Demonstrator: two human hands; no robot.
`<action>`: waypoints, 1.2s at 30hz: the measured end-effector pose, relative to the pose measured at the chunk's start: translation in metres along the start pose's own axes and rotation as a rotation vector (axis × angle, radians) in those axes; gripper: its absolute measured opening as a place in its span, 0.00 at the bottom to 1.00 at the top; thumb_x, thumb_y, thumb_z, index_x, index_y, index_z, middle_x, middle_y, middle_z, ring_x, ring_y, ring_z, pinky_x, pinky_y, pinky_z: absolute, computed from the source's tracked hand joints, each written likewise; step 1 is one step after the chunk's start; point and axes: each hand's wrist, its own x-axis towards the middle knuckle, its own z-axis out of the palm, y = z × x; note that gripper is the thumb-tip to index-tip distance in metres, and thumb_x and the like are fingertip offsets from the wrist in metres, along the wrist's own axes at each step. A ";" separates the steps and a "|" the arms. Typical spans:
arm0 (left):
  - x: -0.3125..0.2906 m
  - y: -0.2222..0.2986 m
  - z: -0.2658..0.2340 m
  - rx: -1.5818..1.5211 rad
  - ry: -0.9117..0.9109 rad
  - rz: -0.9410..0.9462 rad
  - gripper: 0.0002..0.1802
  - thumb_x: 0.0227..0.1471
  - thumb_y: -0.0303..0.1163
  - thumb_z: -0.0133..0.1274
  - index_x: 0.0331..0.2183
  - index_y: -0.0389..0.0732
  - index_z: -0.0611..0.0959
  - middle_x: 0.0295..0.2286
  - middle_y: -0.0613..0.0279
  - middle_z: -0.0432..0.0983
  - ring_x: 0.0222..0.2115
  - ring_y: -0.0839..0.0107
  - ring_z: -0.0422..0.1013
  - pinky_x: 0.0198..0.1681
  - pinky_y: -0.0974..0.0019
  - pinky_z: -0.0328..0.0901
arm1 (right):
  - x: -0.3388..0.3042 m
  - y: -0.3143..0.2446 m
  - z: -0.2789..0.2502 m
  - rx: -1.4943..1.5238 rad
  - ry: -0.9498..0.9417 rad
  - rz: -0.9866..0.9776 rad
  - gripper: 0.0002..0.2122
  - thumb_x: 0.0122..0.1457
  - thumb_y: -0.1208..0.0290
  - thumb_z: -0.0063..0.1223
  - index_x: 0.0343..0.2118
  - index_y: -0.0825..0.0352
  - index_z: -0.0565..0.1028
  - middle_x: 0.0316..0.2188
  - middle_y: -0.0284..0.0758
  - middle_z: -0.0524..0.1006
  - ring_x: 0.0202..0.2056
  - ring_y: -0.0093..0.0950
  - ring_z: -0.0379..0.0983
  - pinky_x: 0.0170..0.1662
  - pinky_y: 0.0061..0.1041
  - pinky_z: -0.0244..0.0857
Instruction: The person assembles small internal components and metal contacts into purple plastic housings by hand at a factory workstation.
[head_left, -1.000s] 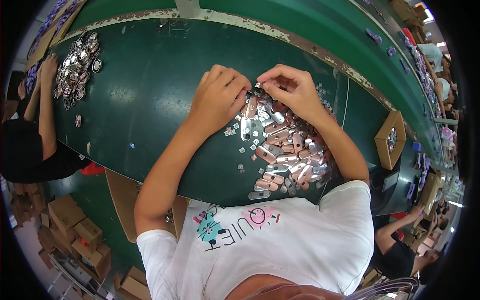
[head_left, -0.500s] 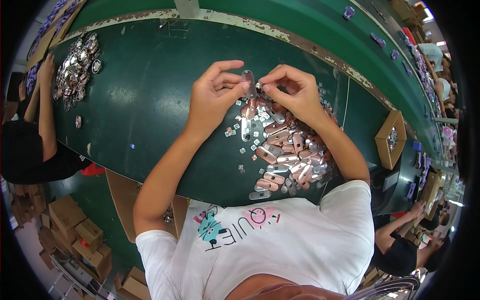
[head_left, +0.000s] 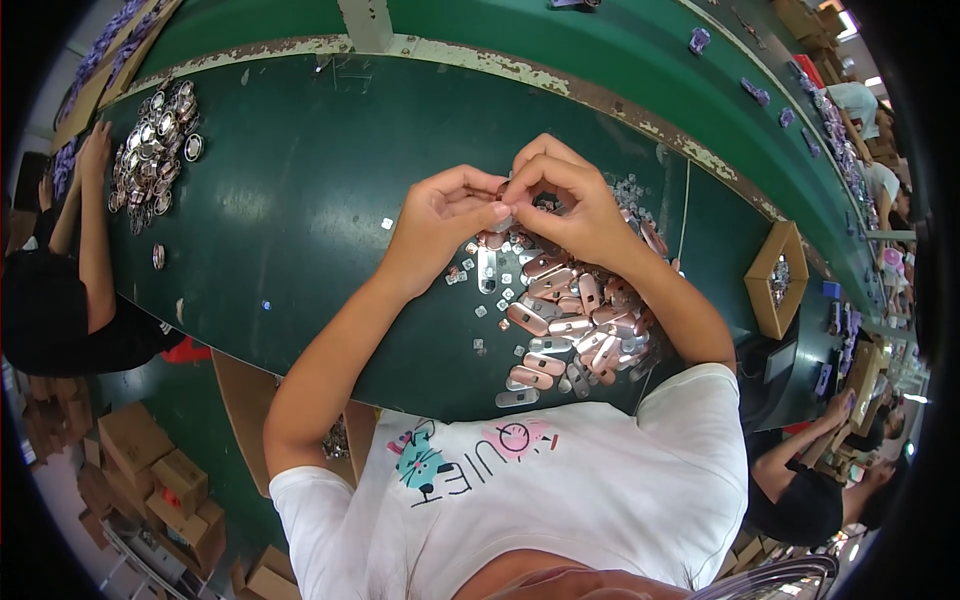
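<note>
My left hand (head_left: 438,228) pinches an oval metal plate (head_left: 503,224), held up above the far end of a pile. Most of this plate is hidden by the fingers. My right hand (head_left: 568,205) meets it there, thumb and fingertips pinched together against the plate; the small square piece that they carried is covered by them now. Below both hands lies the heap of oval metal plates (head_left: 550,322), copper-coloured and silver, many with a dark square mark in the middle. Small clear and shiny square pieces (head_left: 467,264) are scattered along its left side.
A mound of round shiny metal parts (head_left: 155,150) sits at the far left of the green table (head_left: 300,220), near another person's arm (head_left: 95,220). An open cardboard box (head_left: 765,290) stands at the right. A painted metal rail (head_left: 560,80) borders the far edge.
My hands have come together. The right fingertips moved left onto the plate, which has tipped and dropped lower between the fingers. A small square piece on the table left of my left wrist now shows.
</note>
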 end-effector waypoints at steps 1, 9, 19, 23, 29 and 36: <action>0.000 -0.001 -0.001 0.000 -0.002 0.005 0.11 0.50 0.22 0.56 0.38 0.32 0.76 0.33 0.57 0.76 0.32 0.76 0.73 0.33 0.74 0.69 | 0.001 -0.002 -0.002 -0.004 0.000 -0.004 0.06 0.49 0.82 0.56 0.31 0.68 0.74 0.31 0.31 0.71 0.29 0.19 0.70 0.31 0.17 0.64; -0.005 -0.006 0.000 0.093 -0.006 0.158 0.06 0.53 0.22 0.52 0.35 0.32 0.75 0.28 0.63 0.73 0.29 0.80 0.72 0.31 0.77 0.67 | 0.091 0.048 -0.098 -0.112 0.323 0.389 0.18 0.58 0.58 0.52 0.47 0.64 0.70 0.26 0.34 0.74 0.25 0.19 0.72 0.27 0.16 0.66; -0.004 0.004 0.000 0.296 -0.035 0.084 0.08 0.54 0.24 0.52 0.36 0.32 0.75 0.30 0.58 0.77 0.30 0.76 0.76 0.29 0.76 0.71 | 0.190 0.198 -0.237 -1.150 0.555 0.887 0.33 0.49 0.45 0.56 0.53 0.65 0.64 0.39 0.43 0.78 0.40 0.37 0.76 0.44 0.38 0.68; -0.008 0.000 -0.006 0.077 0.055 -0.028 0.09 0.55 0.25 0.50 0.38 0.33 0.74 0.31 0.55 0.79 0.29 0.73 0.76 0.29 0.75 0.72 | 0.153 0.173 -0.199 -0.090 0.516 0.522 0.22 0.47 0.69 0.66 0.41 0.74 0.68 0.29 0.35 0.76 0.25 0.20 0.73 0.28 0.15 0.69; -0.004 0.006 -0.003 -0.050 0.098 -0.141 0.13 0.57 0.27 0.45 0.42 0.31 0.75 0.32 0.53 0.78 0.30 0.69 0.77 0.34 0.70 0.74 | 0.057 0.030 -0.080 0.638 0.238 0.290 0.19 0.54 0.79 0.55 0.50 0.69 0.67 0.40 0.40 0.77 0.37 0.25 0.75 0.39 0.21 0.71; -0.006 0.004 0.000 -0.089 0.053 -0.153 0.14 0.58 0.28 0.44 0.44 0.32 0.74 0.34 0.54 0.77 0.33 0.69 0.76 0.38 0.67 0.74 | 0.016 -0.004 -0.019 0.411 -0.013 0.255 0.20 0.54 0.79 0.57 0.50 0.70 0.67 0.36 0.32 0.72 0.39 0.17 0.69 0.41 0.18 0.66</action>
